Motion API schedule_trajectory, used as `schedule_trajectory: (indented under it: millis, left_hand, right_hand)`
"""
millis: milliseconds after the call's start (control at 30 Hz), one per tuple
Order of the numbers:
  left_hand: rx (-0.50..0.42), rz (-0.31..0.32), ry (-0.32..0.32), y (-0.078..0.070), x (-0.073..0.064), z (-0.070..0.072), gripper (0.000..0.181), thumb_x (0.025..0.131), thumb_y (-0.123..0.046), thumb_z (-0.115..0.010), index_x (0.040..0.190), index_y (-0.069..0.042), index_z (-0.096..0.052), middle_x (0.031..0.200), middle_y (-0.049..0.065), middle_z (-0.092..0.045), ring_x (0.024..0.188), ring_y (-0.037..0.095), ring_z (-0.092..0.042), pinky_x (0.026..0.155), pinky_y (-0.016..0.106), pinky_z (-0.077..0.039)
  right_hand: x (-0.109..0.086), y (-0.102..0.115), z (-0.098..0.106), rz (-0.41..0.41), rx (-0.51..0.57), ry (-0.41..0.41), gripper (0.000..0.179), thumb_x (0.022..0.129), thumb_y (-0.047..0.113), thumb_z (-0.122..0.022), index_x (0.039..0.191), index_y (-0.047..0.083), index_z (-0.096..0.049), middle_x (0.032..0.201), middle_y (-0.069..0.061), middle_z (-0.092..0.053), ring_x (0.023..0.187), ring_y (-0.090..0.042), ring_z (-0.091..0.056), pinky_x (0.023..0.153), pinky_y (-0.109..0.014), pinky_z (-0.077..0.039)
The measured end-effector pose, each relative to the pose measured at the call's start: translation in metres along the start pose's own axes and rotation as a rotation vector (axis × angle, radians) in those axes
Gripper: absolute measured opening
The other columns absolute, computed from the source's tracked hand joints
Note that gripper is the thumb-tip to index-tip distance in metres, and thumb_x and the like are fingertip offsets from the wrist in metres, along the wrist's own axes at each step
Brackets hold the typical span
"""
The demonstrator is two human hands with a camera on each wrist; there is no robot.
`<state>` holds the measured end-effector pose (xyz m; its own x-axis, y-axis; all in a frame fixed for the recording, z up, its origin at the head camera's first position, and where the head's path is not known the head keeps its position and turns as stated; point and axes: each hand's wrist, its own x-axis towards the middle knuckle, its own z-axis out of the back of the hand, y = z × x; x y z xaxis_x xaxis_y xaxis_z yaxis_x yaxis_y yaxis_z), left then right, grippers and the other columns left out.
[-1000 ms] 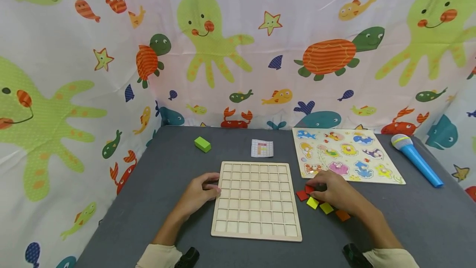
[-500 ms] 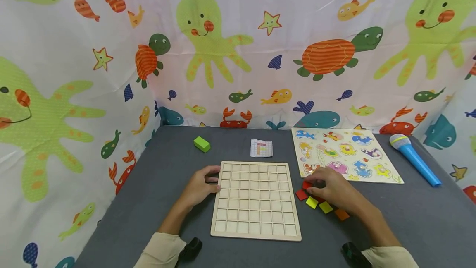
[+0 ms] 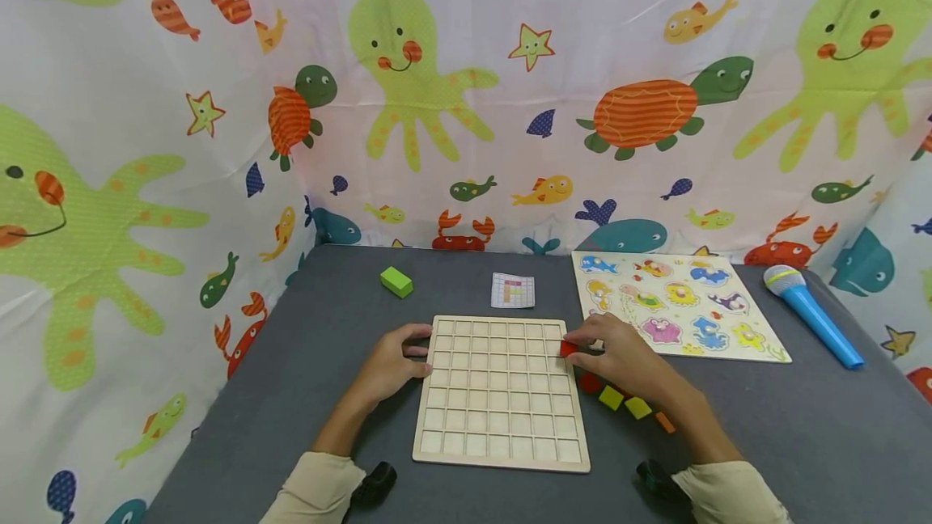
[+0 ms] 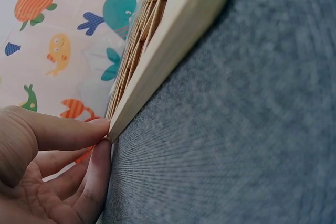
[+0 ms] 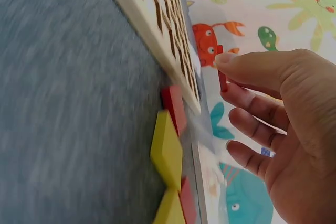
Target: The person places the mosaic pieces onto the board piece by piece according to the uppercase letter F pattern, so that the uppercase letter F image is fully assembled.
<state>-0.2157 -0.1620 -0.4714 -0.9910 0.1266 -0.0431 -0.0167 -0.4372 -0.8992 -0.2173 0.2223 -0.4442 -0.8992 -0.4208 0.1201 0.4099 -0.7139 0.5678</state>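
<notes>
A wooden grid board (image 3: 502, 395) lies flat on the table. My left hand (image 3: 390, 362) is at its left side; in the left wrist view the thumb and a finger pinch the board's rim (image 4: 152, 72). Over the board's upper right edge, my right hand (image 3: 619, 352) pinches a small red square tile (image 3: 567, 348) between thumb and fingers. The right wrist view shows that red tile edge-on, raised above the board. Below the right hand lie a red tile (image 3: 590, 383), two yellow tiles (image 3: 611, 398) and an orange tile (image 3: 665, 422). Another red one is partly hidden.
Behind the board lie a green block (image 3: 396, 282) and a small printed grid card (image 3: 513, 290). An animal picture puzzle (image 3: 680, 297) is at the back right, beside a blue toy microphone (image 3: 815, 318). A sea-animal curtain (image 3: 466, 87) surrounds the table.
My right hand has lifted a red tile from the loose tiles and carried it left and away from me, over the board's edge. The left hand stays at the board's left side.
</notes>
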Motion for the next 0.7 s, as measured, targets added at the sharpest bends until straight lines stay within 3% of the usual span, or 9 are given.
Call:
schedule_trajectory:
  millis: [367,700]
  left_hand:
    - [0.01,0.01,0.008,0.002,0.001,0.0,0.062,0.086,0.005,-0.079,0.145,-0.007,-0.063,0.146,0.011,-0.064,0.124,0.029,-0.069,0.097,0.046,-0.057]
    - [0.012,0.015,0.004,0.003,0.001,0.0,0.063,0.086,0.005,-0.08,0.145,-0.007,-0.064,0.146,0.011,-0.064,0.123,0.028,-0.069,0.098,0.047,-0.056]
  right_hand:
    - [0.024,0.018,-0.02,0.018,0.061,-0.002,0.029,0.097,0.023,-0.076,0.122,0.009,-0.08,0.111,-0.002,-0.069,0.1,-0.023,-0.061,0.083,-0.039,-0.053]
    - [0.045,0.033,-0.038,0.008,0.109,0.017,0.028,0.096,0.021,-0.077,0.12,0.007,-0.08,0.11,-0.001,-0.07,0.105,-0.021,-0.061,0.088,-0.042,-0.054]
